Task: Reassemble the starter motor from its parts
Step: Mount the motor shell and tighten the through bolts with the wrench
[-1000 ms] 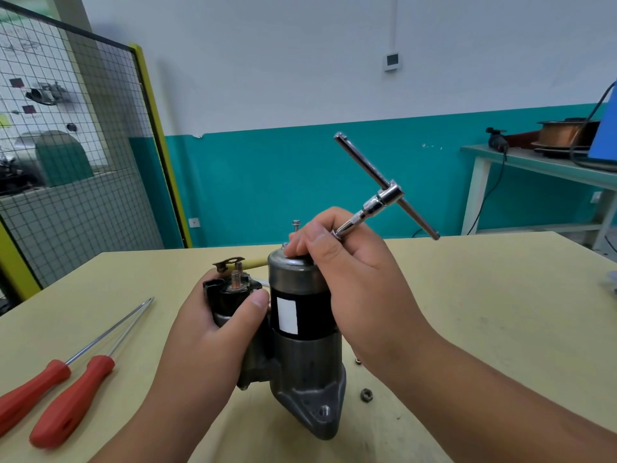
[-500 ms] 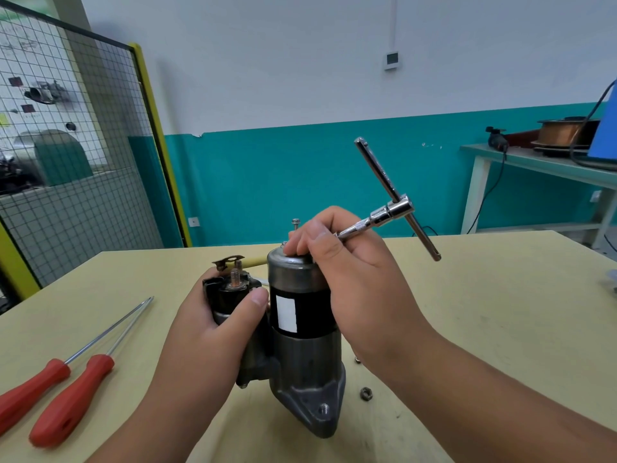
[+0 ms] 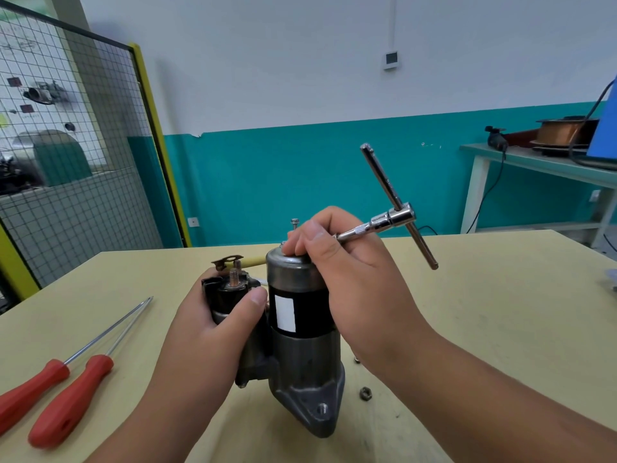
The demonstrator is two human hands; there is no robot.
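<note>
Standing upright on the worktop (image 3: 500, 312), the starter motor (image 3: 300, 329) is steadied by the left hand (image 3: 213, 325), its grip wrapped tight round the solenoid (image 3: 230, 292). The right hand (image 3: 354, 279) pinches the shaft of a T-handle wrench (image 3: 394, 217) low at the end cap, apparently on a through bolt; a second bolt (image 3: 294, 222) stands proud behind. Best to keep the shaft in line with the bolt and spin lightly before tightening. Two screwdrivers (image 3: 56, 389) lie well left, a nut (image 3: 365, 393) near the base; the crossbar has open room.
</note>
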